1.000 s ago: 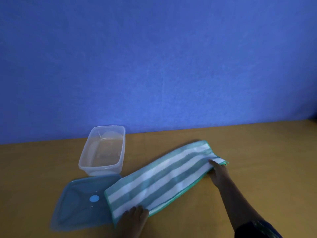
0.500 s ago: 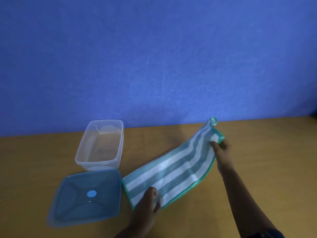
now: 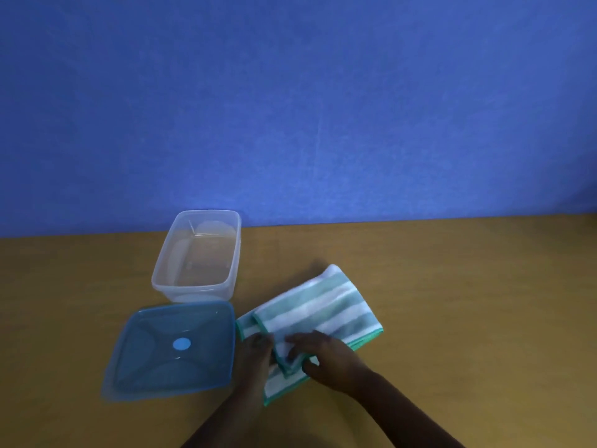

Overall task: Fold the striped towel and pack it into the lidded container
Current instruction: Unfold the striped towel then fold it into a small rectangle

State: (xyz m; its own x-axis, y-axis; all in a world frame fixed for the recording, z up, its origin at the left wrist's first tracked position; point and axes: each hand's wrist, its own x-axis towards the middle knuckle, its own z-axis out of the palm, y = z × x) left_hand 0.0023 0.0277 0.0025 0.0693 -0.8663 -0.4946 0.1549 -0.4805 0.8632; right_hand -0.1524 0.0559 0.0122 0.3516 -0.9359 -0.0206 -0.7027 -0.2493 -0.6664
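The green-and-white striped towel [image 3: 318, 310] lies doubled over on the wooden table [image 3: 468, 302], its upper layer skewed over the lower one. My right hand [image 3: 326, 357] pinches the near corner of the upper layer, fingers on top and thumb under. My left hand [image 3: 255, 360] presses flat on the lower layer's near-left end. The clear rectangular container [image 3: 200, 257] stands open and empty behind and to the left of the towel. Its blue lid [image 3: 174, 347] lies flat just left of my left hand.
A blue wall [image 3: 290, 108] rises right behind the table's far edge. The lid almost touches the towel's left edge, and the container's front wall sits close to the lid's far side.
My right hand carried the towel's far right end up and over to the near left end, folding the long strip in half. My left hand kept pinning the near end.
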